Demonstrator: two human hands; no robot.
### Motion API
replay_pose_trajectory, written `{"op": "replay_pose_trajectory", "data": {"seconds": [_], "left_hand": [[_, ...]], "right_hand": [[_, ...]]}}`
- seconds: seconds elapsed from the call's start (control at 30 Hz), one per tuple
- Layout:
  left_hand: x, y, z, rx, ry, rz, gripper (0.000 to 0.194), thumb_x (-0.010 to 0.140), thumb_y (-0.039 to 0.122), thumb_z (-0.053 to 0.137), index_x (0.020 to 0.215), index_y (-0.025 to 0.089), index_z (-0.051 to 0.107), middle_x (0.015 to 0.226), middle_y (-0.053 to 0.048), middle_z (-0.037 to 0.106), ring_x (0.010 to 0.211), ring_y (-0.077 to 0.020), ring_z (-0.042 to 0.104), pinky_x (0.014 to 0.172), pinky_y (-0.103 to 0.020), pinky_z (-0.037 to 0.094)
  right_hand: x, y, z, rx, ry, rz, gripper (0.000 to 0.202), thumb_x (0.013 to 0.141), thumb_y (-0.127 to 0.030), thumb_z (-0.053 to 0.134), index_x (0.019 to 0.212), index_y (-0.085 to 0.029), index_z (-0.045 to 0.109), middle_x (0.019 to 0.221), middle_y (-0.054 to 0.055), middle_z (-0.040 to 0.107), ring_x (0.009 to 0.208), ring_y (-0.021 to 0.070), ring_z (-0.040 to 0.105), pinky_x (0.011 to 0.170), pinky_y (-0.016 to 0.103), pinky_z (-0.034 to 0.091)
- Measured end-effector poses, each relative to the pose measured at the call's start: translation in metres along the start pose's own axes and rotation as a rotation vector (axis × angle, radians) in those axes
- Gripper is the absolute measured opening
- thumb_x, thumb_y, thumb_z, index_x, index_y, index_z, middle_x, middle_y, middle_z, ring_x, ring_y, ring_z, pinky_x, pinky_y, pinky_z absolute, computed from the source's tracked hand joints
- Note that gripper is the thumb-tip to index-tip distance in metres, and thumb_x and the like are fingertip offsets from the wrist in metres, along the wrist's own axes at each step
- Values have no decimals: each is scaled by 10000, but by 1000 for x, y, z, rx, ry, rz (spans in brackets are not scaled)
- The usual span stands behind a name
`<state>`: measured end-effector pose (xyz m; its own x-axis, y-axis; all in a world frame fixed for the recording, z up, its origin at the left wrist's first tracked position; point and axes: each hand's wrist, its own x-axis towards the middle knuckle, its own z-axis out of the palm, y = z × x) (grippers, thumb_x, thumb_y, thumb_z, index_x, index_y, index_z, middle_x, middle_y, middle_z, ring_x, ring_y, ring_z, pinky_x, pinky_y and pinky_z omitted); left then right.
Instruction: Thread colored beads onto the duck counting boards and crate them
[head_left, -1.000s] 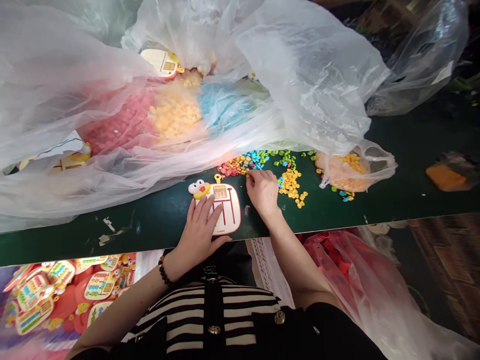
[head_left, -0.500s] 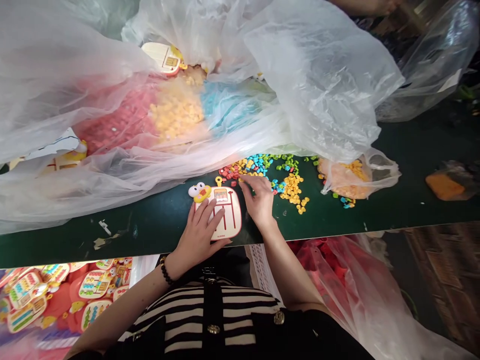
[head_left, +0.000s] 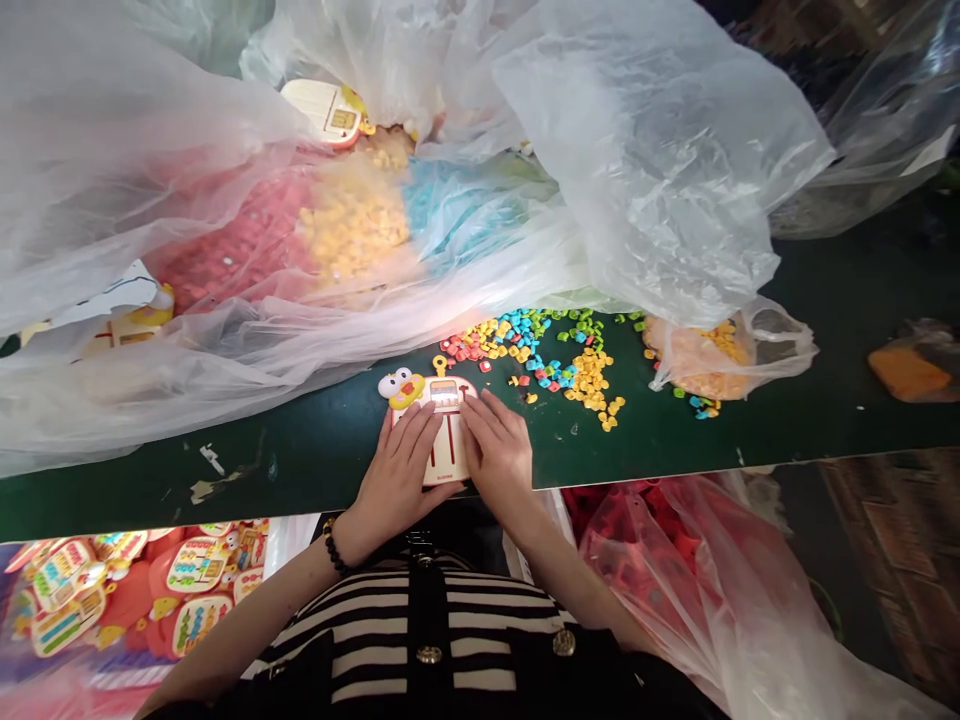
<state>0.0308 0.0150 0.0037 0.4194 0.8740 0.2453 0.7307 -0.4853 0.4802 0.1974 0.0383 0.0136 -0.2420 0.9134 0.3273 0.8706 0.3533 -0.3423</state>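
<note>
A cream toy board (head_left: pixel 444 455) with red slots, a small picture panel and a yellow big-eyed head (head_left: pixel 401 388) lies on the dark green table. My left hand (head_left: pixel 397 462) rests over its left side, fingers together on the face and thumb along the lower edge. Over the right side, my right hand (head_left: pixel 499 455) has its fingers bent together, fingertips at the right-hand slot; anything beneath them is hidden. A yellow ring (head_left: pixel 439 365) sticks up from the board's top. Beyond it are scattered small beads, red (head_left: pixel 466 347), blue, green and yellow (head_left: pixel 589 380).
Clear plastic sheeting (head_left: pixel 300 370) covers heaps of red, yellow and blue pieces at the back. A small bag (head_left: pixel 709 365) of orange-yellow pieces sits to the right. Finished-looking colourful boards (head_left: pixel 199 565) lie lower left; a bag with red items (head_left: pixel 660 560) is lower right.
My right hand has moved left from the bead pile onto the right side of the board. The left hand stays on the board. A few beads near the pile now lie apart.
</note>
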Motion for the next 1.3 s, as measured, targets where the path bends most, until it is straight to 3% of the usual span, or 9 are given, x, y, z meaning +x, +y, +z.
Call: {"op": "replay_pose_trajectory", "data": {"seconds": [0.2, 0.27, 0.37, 0.43, 0.57, 0.7, 0.9, 1.13, 1.3], "left_hand": [[-2, -3, 1, -26, -3, 18, 830, 879, 426, 536, 1495, 104, 82, 1467, -211, 389, 1410, -293, 300, 1142, -521, 234], [-2, -4, 1, -13, 3, 13, 856, 858, 480, 558, 1491, 112, 115, 1473, -212, 382, 1398, -305, 320, 1137, -523, 236], [0, -3, -2, 25, -11, 11, 788, 820, 511, 605, 1436, 139, 285, 1455, -195, 416, 1364, -323, 363, 1129, -522, 242], [1, -2, -4, 44, -18, 17, 711, 806, 497, 625, 1375, 147, 382, 1438, -190, 437, 1338, -329, 389, 1122, -520, 252], [6, 2, -10, 93, -49, 15, 760, 777, 496, 647, 1372, 102, 385, 1382, -210, 478, 1280, -341, 433, 1105, -515, 275], [10, 7, -10, 125, -73, -1, 821, 773, 510, 637, 1392, 54, 347, 1335, -234, 498, 1246, -360, 452, 1084, -531, 288], [2, 4, -1, 70, -1, 39, 613, 824, 472, 588, 1304, 119, 441, 1354, -211, 499, 1320, -368, 384, 1100, -600, 246], [-7, -1, 2, -19, 27, 57, 518, 852, 406, 600, 1277, 155, 443, 1244, -161, 558, 1306, -313, 430, 1122, -584, 257], [-6, -1, 3, -68, 105, 23, 726, 825, 391, 640, 1410, 191, 259, 1317, -195, 461, 1303, -327, 433, 1089, -585, 318]], "right_hand": [[-5, -17, 3, 140, -127, -115, 396, 957, -171, 373, 1318, -202, 531, 1323, 77, 606, 1333, 223, 451, 1050, 445, 392], [0, -6, -3, 209, -36, -89, 369, 949, -184, 407, 1291, -193, 547, 1282, 83, 635, 1265, 200, 519, 1017, 395, 434], [3, 26, -12, 121, 258, 167, 294, 938, -210, 461, 1192, -186, 607, 1154, 104, 691, 1087, 210, 615, 929, 382, 487], [2, 48, -15, 7, 310, 287, 246, 926, -253, 494, 1102, -183, 651, 1066, 118, 711, 996, 244, 632, 885, 421, 498], [-1, 60, -12, -12, 246, 307, 234, 926, -290, 492, 990, -183, 690, 954, 117, 726, 893, 255, 646, 811, 421, 519], [12, 33, -5, 116, 245, 243, 229, 929, -324, 523, 1049, -214, 684, 981, 73, 736, 895, 209, 663, 818, 360, 528], [35, 9, 6, 38, -16, 46, 283, 971, -275, 445, 1110, -244, 689, 1180, 45, 697, 1089, 195, 638, 914, 346, 474], [17, 5, 1, -112, -99, 2, 393, 972, -305, 427, 1335, -199, 535, 1348, 94, 577, 1289, 263, 501, 971, 406, 439], [-6, -10, -1, -68, -138, 52, 471, 964, -324, 424, 1412, -179, 434, 1424, 125, 499, 1377, 274, 385, 1018, 436, 416]]}}
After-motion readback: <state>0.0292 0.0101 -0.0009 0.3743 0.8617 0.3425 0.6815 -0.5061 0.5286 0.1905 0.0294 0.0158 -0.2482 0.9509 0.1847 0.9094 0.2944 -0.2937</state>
